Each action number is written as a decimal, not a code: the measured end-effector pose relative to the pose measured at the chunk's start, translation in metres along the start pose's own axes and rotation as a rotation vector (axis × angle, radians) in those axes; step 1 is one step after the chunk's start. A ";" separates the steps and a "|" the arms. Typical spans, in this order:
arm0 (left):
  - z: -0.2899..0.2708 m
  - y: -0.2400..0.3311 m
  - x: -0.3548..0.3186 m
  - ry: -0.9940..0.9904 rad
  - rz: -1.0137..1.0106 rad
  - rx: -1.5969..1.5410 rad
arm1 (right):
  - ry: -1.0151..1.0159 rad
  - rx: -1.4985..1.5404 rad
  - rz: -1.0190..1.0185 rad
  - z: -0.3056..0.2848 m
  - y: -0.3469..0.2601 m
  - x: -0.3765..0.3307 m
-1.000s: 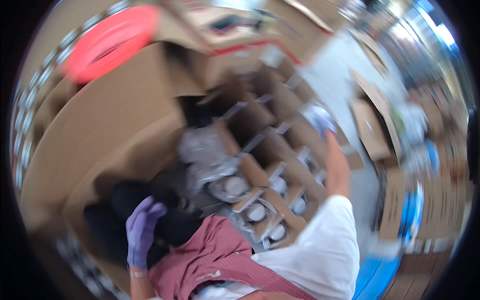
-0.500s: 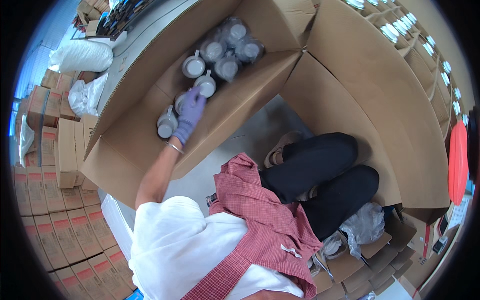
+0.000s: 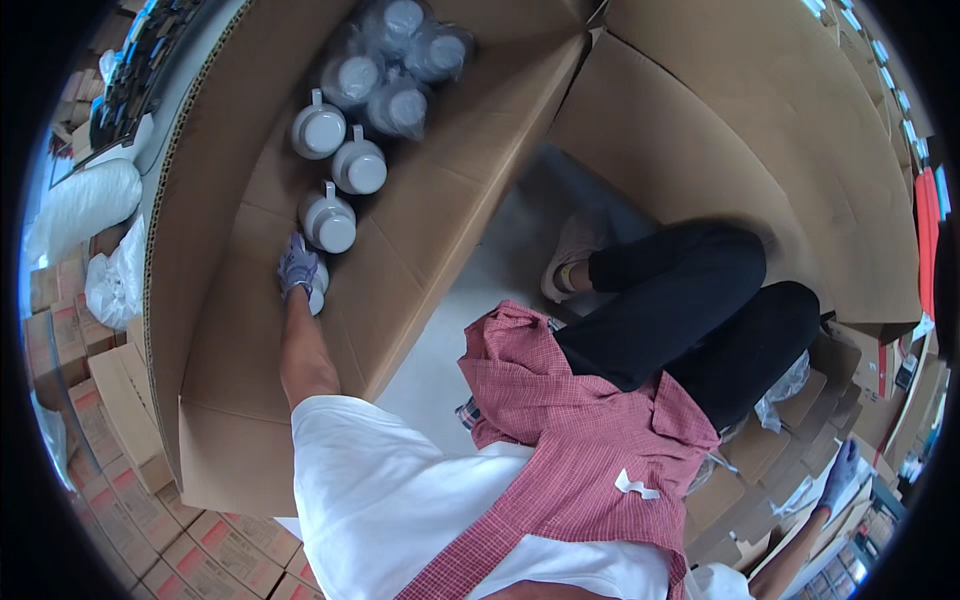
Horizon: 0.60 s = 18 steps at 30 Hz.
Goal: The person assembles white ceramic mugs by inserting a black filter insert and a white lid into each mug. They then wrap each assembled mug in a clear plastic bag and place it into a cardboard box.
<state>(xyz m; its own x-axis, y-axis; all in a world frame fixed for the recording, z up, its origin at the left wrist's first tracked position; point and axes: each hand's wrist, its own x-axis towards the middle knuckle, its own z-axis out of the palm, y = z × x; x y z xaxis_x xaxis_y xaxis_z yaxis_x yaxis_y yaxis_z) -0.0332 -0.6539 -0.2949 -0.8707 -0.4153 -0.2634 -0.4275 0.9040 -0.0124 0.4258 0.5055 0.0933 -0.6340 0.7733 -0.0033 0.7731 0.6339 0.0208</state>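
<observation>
My left hand (image 3: 297, 265), in a purple glove, reaches into a large open cardboard box (image 3: 230, 400) on my left and closes on a white mug (image 3: 317, 298), which it mostly hides. Three more white mugs (image 3: 331, 222) stand in a row just beyond it along the box's inner wall. Farther in lies a bundle of mugs in clear plastic wrap (image 3: 400, 60). My right hand (image 3: 838, 475), also gloved, is stretched out low at my right, among small cartons. It is too small to tell whether it grips anything.
I sit on the floor with black trousers (image 3: 700, 320) and a red checked shirt (image 3: 590, 440) in view. A big open cardboard flap (image 3: 760, 150) rises behind my legs. Stacked small cartons (image 3: 90, 400) and white plastic sacks (image 3: 80, 210) line the left.
My left hand has come back along the row of mugs, from the ones deeper in the box to the nearest one. The view has shifted with my head.
</observation>
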 end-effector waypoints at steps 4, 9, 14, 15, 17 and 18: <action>-0.028 0.016 -0.050 -0.013 -0.103 0.180 | 0.063 0.020 -0.159 -0.015 -0.138 0.038; -0.044 -0.002 -0.067 0.038 -0.219 0.225 | 0.146 0.054 -0.644 -0.011 -0.310 0.019; -0.204 0.092 -0.155 0.006 -0.186 -0.708 | -0.106 0.427 -1.035 -0.027 -0.490 -0.104; -0.240 0.127 -0.186 0.034 -0.127 -0.914 | -0.206 0.522 -1.154 -0.019 -0.506 -0.120; -0.272 0.177 -0.239 0.139 -0.014 -1.317 | -0.811 1.095 -0.902 0.006 -0.531 -0.164; -0.272 0.208 -0.256 0.204 0.060 -1.520 | -1.193 1.383 -0.661 0.018 -0.540 -0.181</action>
<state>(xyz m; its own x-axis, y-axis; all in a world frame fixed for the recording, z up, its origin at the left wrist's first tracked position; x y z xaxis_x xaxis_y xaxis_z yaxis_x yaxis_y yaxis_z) 0.0344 -0.3878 0.0328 -0.8586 -0.5040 -0.0935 -0.1178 0.0165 0.9929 0.1234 0.0228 0.0649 -0.9095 -0.3231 -0.2616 0.3108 -0.1104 -0.9440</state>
